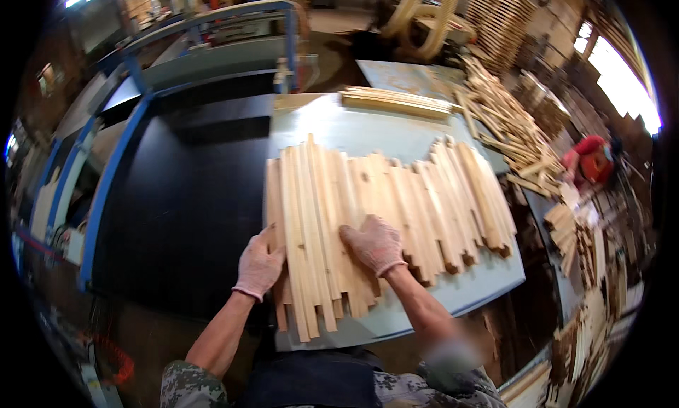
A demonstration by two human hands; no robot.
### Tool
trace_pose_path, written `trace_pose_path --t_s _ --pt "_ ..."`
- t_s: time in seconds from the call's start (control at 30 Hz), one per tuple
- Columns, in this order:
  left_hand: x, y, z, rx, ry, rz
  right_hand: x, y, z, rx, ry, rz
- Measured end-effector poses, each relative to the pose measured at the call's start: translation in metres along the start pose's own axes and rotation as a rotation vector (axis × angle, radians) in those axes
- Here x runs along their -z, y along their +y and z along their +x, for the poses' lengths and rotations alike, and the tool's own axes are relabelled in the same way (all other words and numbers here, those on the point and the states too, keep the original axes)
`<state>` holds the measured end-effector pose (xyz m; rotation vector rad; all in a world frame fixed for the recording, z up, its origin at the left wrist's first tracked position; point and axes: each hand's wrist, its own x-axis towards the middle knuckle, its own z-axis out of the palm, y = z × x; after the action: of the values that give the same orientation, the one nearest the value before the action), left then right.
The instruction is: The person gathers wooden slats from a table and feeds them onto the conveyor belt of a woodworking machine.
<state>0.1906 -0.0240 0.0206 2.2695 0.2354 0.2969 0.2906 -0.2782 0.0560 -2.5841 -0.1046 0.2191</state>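
Pale wooden strips (305, 217) lie side by side in a wide, uneven row on a light blue-grey tabletop (453, 302). Their ends are staggered, and some at the near left overhang the table's front edge. My left hand (260, 265), in a pinkish knitted glove, grips the row's left side, its fingertips partly hidden by the outer strips. Gloved alike, my right hand (373, 245) lies across the middle strips with the thumb pointing left and the fingers bent down around them. Several strips sit between the two hands. More strips (460, 196) spread out right of my right hand.
A stack of thin strips (396, 102) rests at the table's far edge. Left stands a dark flat bed (184, 196) with a blue metal frame (113, 188). Loose wood pieces (502, 118) are heaped at the far right, near a person in red (593, 160).
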Motion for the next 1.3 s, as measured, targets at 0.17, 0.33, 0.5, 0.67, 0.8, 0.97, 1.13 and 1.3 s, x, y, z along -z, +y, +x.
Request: trace_pose_path --t_s 0.17,0.33,0.5,0.67,0.8,0.97,1.13,1.3 --pt "0.083 -0.071 -0.012 0.074 0.043 0.058 -0.046 -0.096 -0.018 0.112 0.01 -0.005" --pt "0.2 -0.161 -0.031 0.26 -0.02 0.087 -0.153 -0.203 -0.04 0.143 -0.034 -0.014" --pt "0.277 -0.319 -0.051 0.336 -0.059 0.226 -0.271 -0.312 -0.065 0.171 -0.193 -0.129" --pt "0.361 -0.434 -0.046 0.321 -0.039 0.398 -0.354 -0.405 -0.074 0.204 -0.301 0.008" --pt "0.437 -0.458 -0.03 0.314 0.016 0.559 -0.416 -0.471 -0.065 0.24 -0.323 0.081" --pt "0.494 -0.43 -0.014 0.425 0.178 0.606 -0.473 -0.564 -0.063 0.279 -0.402 0.179" --pt "0.518 -0.424 0.016 0.677 -0.009 0.748 -0.504 -0.611 -0.066 0.172 -0.488 0.22" --pt "0.517 -0.439 0.027 0.713 0.049 0.765 -0.518 -0.595 -0.056 0.271 -0.51 0.261"
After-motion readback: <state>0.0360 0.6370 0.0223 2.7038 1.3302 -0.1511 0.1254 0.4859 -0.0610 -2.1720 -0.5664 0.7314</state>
